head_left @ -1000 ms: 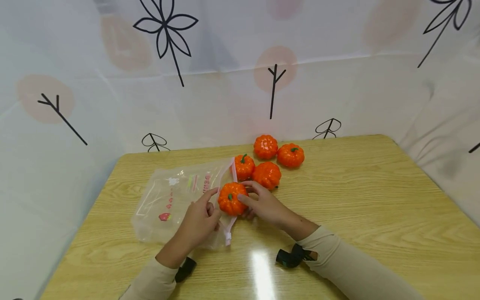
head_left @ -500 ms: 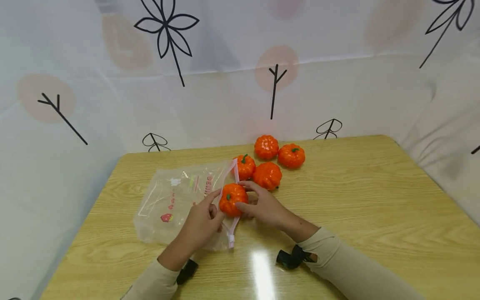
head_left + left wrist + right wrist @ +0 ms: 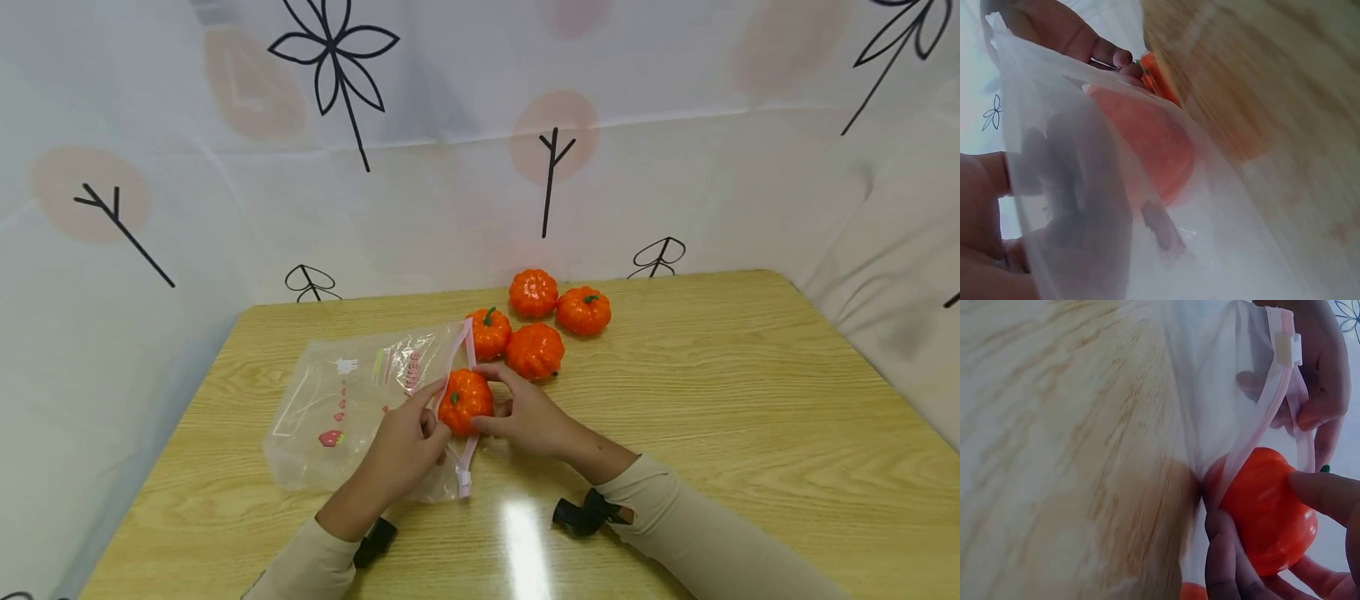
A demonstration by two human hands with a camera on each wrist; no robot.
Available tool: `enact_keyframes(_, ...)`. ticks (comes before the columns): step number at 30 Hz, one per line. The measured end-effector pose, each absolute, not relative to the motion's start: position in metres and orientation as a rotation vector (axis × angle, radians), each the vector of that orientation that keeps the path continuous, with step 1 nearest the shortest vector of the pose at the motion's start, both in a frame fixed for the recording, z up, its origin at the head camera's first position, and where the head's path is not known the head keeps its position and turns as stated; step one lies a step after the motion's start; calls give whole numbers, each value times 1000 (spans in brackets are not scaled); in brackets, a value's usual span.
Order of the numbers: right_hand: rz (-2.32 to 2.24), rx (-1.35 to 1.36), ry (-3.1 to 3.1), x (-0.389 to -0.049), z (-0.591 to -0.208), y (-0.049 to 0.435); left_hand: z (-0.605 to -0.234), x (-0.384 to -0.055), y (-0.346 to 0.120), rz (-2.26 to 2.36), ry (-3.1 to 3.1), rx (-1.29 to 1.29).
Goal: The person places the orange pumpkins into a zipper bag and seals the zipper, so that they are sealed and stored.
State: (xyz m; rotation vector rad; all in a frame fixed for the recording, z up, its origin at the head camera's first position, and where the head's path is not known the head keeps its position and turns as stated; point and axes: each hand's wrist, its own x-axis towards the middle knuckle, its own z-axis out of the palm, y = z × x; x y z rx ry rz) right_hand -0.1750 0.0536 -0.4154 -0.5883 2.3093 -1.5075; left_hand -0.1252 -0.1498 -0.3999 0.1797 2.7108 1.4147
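A clear slider zip bag (image 3: 330,408) with a pink rim lies flat on the table, its mouth facing right. My left hand (image 3: 405,442) holds the upper side of the bag's mouth; in the left wrist view some of its fingers show dimly through the plastic. My right hand (image 3: 525,417) grips a small orange toy pumpkin (image 3: 467,402) with a green stem. That pumpkin (image 3: 1272,512) sits partly inside the bag's mouth, past the pink rim, as the right wrist view shows. The white slider (image 3: 1288,350) is at the near end of the rim.
Several more orange pumpkins stand in a cluster behind the right hand: one (image 3: 491,333) touching the bag's far corner, one (image 3: 535,352) beside it, others (image 3: 532,293) towards the back edge. A patterned cloth (image 3: 450,208) rises behind the wooden table (image 3: 712,400).
The pumpkin in my right hand has shifted slightly and its stem has tilted to the left. My left hand has moved a little to the right at the rim. The other pumpkins stay put.
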Motion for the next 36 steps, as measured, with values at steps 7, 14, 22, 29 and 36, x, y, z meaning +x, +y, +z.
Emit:
enact_keyframes(7,-1491,-586,2301,-175,-414,54,-398,-125,-149,1386,2715,157)
enact_keyframes(14,-1507,-597,2234,-174,-414,54,-397,-123,-148,1392,2713,161)
enact_keyframes(22,-1496,-590,2217,-174,-414,54,-394,-122,-147,1406,2717,164)
enact_keyframes(29,-1486,-621,2225,-175,-418,53,-394,-122,-148,1398,2728,164)
enact_keyframes(36,-1476,-585,2229,-175,-419,54,-398,-123,-149,1216,2880,220)
